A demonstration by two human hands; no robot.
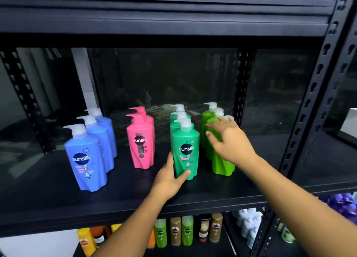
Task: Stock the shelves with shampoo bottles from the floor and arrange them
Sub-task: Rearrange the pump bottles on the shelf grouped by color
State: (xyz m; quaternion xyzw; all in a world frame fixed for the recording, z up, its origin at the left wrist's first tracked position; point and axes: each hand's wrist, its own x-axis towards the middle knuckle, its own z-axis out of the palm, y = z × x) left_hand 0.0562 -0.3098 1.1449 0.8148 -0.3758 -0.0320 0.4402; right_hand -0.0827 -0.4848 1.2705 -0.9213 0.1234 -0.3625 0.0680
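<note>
The left hand (170,176) grips the front teal bottle (185,150); bare shelf (135,189) lies leftward.

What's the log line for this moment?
phase: arranging | left hand grips front green bottle near base | right hand spread at lime row, contact unclear | shelf: blue row, pink row upright

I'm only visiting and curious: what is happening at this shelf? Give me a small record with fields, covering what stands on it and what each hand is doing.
Shelf: black metal shelf, pump bottles in four front-to-back rows
Rows, left to right: three blue bottles, two pink bottles, three green bottles, three lime green bottles
Left hand: grips the front green bottle near its base
Right hand: fingers spread, in front of the lime green row; blurred, contact unclear
Below: smaller bottles, one level down
</note>
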